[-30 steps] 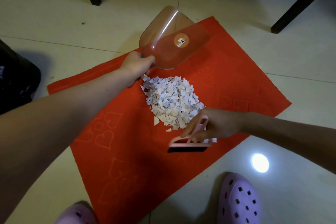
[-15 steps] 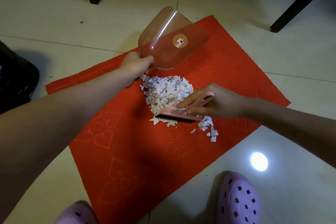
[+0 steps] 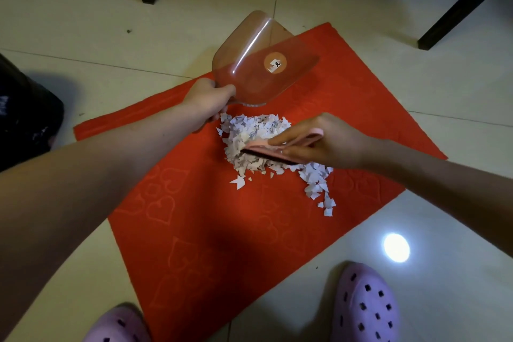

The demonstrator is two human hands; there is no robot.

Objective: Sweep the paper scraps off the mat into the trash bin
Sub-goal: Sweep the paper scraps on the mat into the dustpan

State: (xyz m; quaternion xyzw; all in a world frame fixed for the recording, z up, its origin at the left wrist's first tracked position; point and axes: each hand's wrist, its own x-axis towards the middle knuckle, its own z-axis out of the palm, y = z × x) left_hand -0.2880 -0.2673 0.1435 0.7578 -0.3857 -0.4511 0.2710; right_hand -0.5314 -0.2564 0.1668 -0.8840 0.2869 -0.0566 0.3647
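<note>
Left grip (image 3: 208,100) clasps one clear dustpan (image 3: 263,69), right grip (image 3: 319,141) one pink brush (image 3: 277,151) on one scrap pile (image 3: 249,130).

The only label is a round orange sticker (image 3: 275,63) on the clear dustpan (image 3: 263,69); it carries a small white patch with a dark mark that is too small and blurred to read. The paper scraps (image 3: 258,144) show faint dark specks of print, but no word or number can be made out. Nothing else bears any writing that can be read.
</note>
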